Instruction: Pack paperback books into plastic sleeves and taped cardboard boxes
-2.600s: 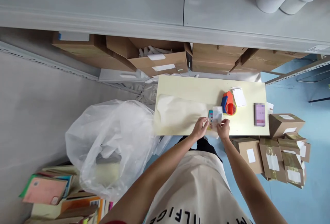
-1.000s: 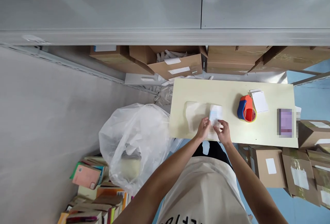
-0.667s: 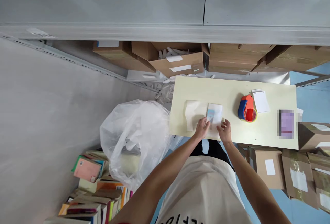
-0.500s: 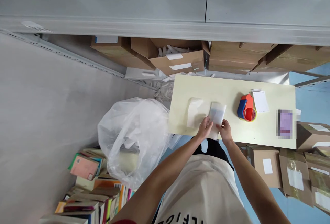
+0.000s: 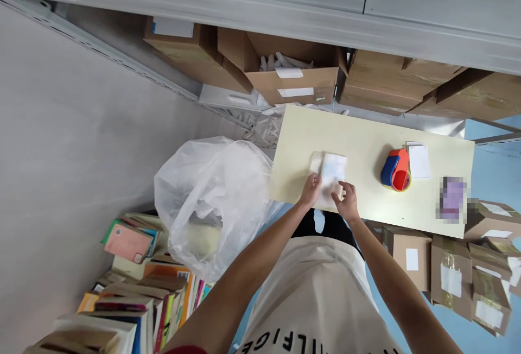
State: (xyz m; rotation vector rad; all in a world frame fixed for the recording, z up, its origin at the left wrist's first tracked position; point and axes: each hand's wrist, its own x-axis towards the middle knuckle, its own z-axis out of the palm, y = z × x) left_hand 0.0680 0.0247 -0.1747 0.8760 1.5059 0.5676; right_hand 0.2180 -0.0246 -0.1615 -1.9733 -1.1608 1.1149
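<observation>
Both my hands rest on a small white wrapped packet (image 5: 330,177) at the near edge of a pale yellow table (image 5: 362,131). My left hand (image 5: 310,190) grips the packet's left side with curled fingers. My right hand (image 5: 346,202) presses on its near right corner, fingers bent over the wrapping. The packet lies folded in translucent white sheet, with a faint blue tint showing through.
An orange and blue tape dispenser (image 5: 395,170) and a white label pad (image 5: 419,160) sit to the right on the table. A big clear plastic bag (image 5: 211,196) stands at the left, stacked books (image 5: 134,294) below it. Labelled cardboard boxes (image 5: 456,267) lie right; open cartons (image 5: 285,71) behind.
The loose white sheet spread to the left has been folded in over the item, making a compact packet. Both hands stayed on it, shifting slightly left.
</observation>
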